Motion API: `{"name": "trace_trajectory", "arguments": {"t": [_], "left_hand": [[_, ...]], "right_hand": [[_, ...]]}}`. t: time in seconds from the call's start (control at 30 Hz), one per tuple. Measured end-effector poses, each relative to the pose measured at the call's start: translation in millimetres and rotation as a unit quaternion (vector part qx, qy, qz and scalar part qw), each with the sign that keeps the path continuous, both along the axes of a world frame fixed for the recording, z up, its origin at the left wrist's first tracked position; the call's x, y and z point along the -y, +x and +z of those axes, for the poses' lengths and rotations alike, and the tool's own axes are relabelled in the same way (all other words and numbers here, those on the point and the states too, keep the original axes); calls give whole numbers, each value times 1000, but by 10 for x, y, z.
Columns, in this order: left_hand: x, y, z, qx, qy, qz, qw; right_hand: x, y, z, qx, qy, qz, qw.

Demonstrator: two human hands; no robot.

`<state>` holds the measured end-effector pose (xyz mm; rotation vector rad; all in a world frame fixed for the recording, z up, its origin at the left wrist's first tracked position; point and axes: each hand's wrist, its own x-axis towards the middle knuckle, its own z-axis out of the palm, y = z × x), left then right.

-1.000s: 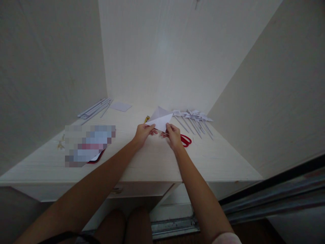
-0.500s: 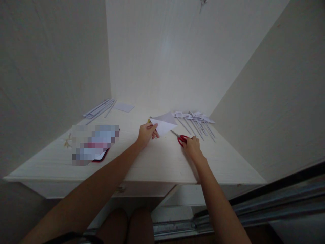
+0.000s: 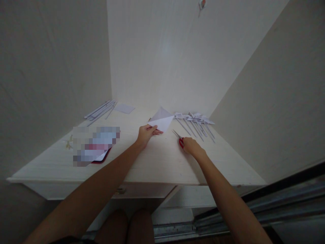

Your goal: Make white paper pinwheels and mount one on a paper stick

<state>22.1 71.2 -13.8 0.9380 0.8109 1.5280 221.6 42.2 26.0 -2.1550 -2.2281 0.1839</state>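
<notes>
Scissors (image 3: 181,142), earlier loose, now in right fingers (image 3: 187,141)

Our right hand (image 3: 193,146) covers most of the red scissors handles (image 3: 181,143). Coarse pixels hide most of the red-edged device (image 3: 102,157), so we cannot read its surface. The folded paper (image 3: 162,121) hides part of our left hand (image 3: 146,135). Our forearms (image 3: 103,184) run off the bottom edge; the wall fixture (image 3: 202,4) is too small to identify.

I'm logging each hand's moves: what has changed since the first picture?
The right hand let go of the folded paper, moved right and took hold of the red-handled scissors. The left hand still holds the paper; the white sticks at far left stayed put.
</notes>
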Motion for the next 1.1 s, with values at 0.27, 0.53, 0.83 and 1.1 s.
{"name": "trace_trajectory", "arguments": {"t": [0.27,0.53,0.83,1.1], "left_hand": [[46,11,74,40,-7,2,999],[-32,-38,77,37,8,49,998],[-263,-107,437,-26,102,82,991],[-211,-177,440,-64,91,79,991]], "right_hand": [[-32,134,91,-179,-19,21,983],[-37,-178,-131,-604,10,44,795],[-172,-363,-112,-714,-135,132,674],[32,-511,-215,-699,-271,234,619]]}}
